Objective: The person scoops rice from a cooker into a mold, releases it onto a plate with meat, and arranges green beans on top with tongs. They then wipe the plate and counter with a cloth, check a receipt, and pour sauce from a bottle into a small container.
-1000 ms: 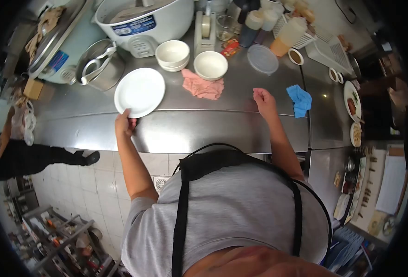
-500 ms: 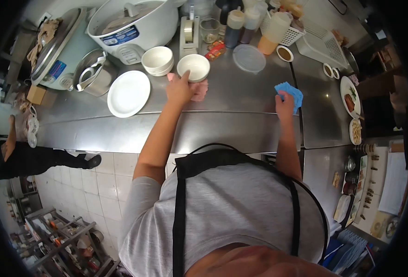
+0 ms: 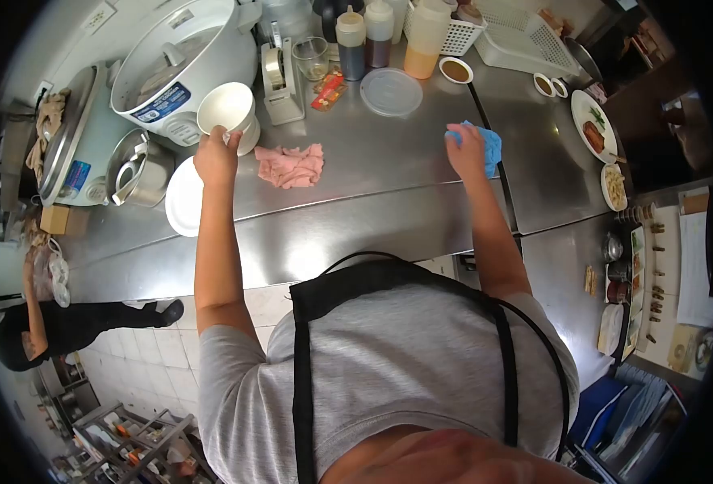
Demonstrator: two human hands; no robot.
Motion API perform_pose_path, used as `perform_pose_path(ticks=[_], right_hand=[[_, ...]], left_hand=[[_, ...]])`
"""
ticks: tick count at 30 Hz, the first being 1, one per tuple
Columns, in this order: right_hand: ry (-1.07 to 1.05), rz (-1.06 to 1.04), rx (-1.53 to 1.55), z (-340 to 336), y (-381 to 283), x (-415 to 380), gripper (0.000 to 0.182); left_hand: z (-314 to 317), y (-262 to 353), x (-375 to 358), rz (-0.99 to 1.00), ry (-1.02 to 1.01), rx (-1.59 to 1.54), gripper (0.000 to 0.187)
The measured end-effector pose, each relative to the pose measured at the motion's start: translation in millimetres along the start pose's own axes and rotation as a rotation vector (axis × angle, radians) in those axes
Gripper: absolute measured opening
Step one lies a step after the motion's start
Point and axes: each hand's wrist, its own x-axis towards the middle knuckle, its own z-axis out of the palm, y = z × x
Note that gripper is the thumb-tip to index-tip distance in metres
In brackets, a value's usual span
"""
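Note:
My left hand (image 3: pixel 217 156) grips a white bowl (image 3: pixel 227 107), tilted on its side over the stacked white bowls (image 3: pixel 250 135) beside the rice cooker (image 3: pixel 175 56). A white plate (image 3: pixel 180 207) lies just left of that arm, partly hidden by it. My right hand (image 3: pixel 466 149) presses on a blue cloth (image 3: pixel 490 148) on the steel counter (image 3: pixel 356 210). A crumpled pink cloth (image 3: pixel 291 166) lies between the two hands.
A tape dispenser (image 3: pixel 276 73), a glass (image 3: pixel 311 55), sauce bottles (image 3: pixel 364 34), a clear lid (image 3: pixel 391 91) and a white basket (image 3: pixel 521 39) line the back. A steel pot (image 3: pixel 140 171) stands at left. Plates of food (image 3: pixel 597 129) sit at right. Another person (image 3: pixel 41 323) stands lower left.
My left hand lifted the white bowl from beside the pink cloth and carried it left over the stacked bowls. My right hand moved onto the blue cloth.

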Motion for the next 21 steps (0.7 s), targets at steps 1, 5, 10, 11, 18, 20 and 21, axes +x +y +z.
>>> perform_pose_path(ticks=[1, 5, 10, 11, 18, 20, 21], right_hand=[[-0.053, 0.030, -0.011, 10.9, -8.9, 6.5, 0.020], [-0.125, 0.090, -0.145, 39.4, -38.5, 25.4, 0.025], [-0.001, 0.213, -0.362, 34.6, -44.6, 31.6, 0.028], [-0.023, 0.180, -0.283, 38.6, -44.9, 28.7, 0.027], [-0.376, -0.059, 0.072, 71.7, -129.7, 6.2, 0.023], [-0.355, -0.067, -0.103, 89.5, -130.9, 25.8, 0.031], [-0.314, -0.081, -0.241, 101.8, -121.6, 36.1, 0.035]], left_hand=[[3.5, -7.7, 3.1, -0.041, -0.067, 0.032, 0.034], [23.9, -30.1, -6.6, -0.020, -0.033, 0.191, 0.038], [28.6, -16.5, -44.8, 0.111, 0.204, -0.216, 0.056], [39.8, -13.5, -59.1, 0.194, 0.148, -0.306, 0.057], [75.0, 21.8, -106.9, 0.310, -0.203, -0.223, 0.057], [74.8, 17.4, -104.2, 0.300, -0.203, -0.263, 0.057], [75.0, 16.6, -102.4, 0.297, -0.203, -0.287, 0.057]])
